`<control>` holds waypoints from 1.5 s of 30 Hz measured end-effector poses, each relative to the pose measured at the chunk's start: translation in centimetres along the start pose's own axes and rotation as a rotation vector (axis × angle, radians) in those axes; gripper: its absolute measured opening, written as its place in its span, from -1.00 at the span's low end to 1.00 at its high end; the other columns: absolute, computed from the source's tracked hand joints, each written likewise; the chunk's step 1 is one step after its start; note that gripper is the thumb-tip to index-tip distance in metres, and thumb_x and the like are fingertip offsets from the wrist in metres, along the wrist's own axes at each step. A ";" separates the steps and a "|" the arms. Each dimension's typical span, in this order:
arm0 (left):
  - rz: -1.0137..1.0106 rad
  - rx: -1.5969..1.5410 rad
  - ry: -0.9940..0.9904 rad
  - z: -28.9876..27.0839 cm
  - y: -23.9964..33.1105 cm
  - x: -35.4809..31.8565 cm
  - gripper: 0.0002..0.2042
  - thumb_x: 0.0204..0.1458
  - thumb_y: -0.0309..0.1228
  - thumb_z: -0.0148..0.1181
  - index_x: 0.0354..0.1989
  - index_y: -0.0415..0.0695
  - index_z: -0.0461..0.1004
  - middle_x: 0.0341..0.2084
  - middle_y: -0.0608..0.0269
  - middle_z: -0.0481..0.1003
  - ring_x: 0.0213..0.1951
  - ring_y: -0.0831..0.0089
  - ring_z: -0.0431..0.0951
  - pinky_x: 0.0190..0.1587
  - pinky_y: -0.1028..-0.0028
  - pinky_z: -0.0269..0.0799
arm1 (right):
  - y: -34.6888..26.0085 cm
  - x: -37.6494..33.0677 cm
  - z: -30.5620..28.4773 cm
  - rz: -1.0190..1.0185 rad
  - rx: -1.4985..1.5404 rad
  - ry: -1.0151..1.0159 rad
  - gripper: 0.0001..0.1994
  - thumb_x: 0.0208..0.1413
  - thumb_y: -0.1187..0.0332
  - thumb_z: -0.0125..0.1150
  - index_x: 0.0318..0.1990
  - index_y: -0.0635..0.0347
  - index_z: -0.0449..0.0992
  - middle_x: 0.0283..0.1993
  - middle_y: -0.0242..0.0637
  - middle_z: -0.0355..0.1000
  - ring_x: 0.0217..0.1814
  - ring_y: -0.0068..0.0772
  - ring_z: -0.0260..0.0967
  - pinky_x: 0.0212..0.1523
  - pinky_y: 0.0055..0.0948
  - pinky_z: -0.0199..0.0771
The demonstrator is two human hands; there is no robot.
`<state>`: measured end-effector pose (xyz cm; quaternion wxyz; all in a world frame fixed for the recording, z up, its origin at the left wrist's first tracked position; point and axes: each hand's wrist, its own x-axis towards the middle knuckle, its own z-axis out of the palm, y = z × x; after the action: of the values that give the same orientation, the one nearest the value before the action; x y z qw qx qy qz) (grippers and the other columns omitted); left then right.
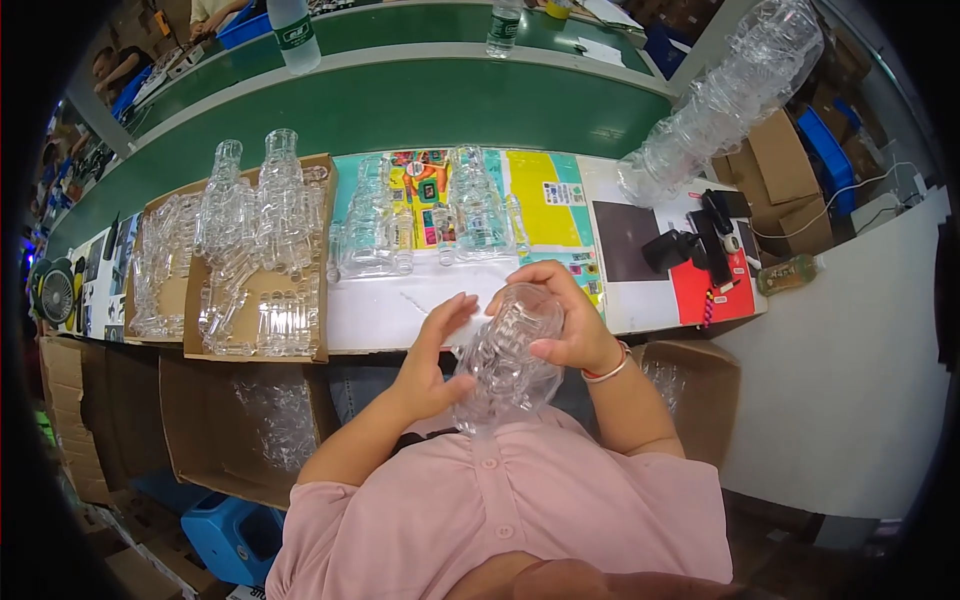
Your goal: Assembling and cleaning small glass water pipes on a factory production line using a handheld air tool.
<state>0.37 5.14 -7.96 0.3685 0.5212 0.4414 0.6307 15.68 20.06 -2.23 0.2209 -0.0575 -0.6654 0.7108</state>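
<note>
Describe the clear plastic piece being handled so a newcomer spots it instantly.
Find the pink shirt at bottom centre, then the left hand and right hand above it. Between them is the clear plastic piece. Unlike the clear pieces on the table, it alone is in hand.

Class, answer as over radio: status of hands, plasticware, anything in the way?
Right hand gripping clear, rounded plasticware; left hand cupped alongside; nothing visibly blocking either.

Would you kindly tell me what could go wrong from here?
The clear piece might slip, since only the right hand seems to grip it firmly while the left hand is spread open. The tall clear stack on the right could perhaps topple if bumped.
</note>
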 end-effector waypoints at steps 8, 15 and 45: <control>-0.331 -0.298 -0.141 1.1 2.2 -0.4 -0.08 -0.25 -0.28 0.36 0.25 -0.19 -0.14 0.10 0.02 0.16 0.09 0.29 0.25 0.10 0.31 0.14 | -0.2 0.1 0.1 0.029 0.160 -0.114 -0.34 -0.22 0.30 0.32 0.07 0.27 0.17 -0.04 -0.29 0.26 0.03 -0.51 0.21 0.06 -0.47 0.20; -0.082 0.200 -0.039 1.3 2.7 0.6 -0.06 -0.34 -0.26 0.42 0.22 -0.19 -0.07 0.10 0.03 0.14 0.13 0.22 0.18 0.14 0.30 0.10 | -2.0 -0.2 1.3 0.021 -0.033 0.050 -0.29 -0.30 0.29 0.43 0.03 0.25 0.15 -0.10 -0.16 0.34 -0.01 -0.39 0.29 0.02 -0.41 0.26; -0.303 -0.117 -0.624 0.1 3.4 6.2 -0.01 -0.42 -0.48 0.32 0.27 -0.17 -0.19 0.04 0.16 0.26 0.08 0.41 0.26 0.12 0.39 0.14 | -6.2 -0.7 3.6 -0.152 -0.724 0.204 -0.36 -0.36 0.23 0.43 -0.06 0.23 0.27 -0.15 -0.12 0.33 -0.16 -0.10 0.37 -0.18 -0.34 0.40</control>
<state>-0.72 9.68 -2.70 0.6043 0.5955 0.3429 0.4032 16.40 16.55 4.07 0.3035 -0.1525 -0.8504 0.4019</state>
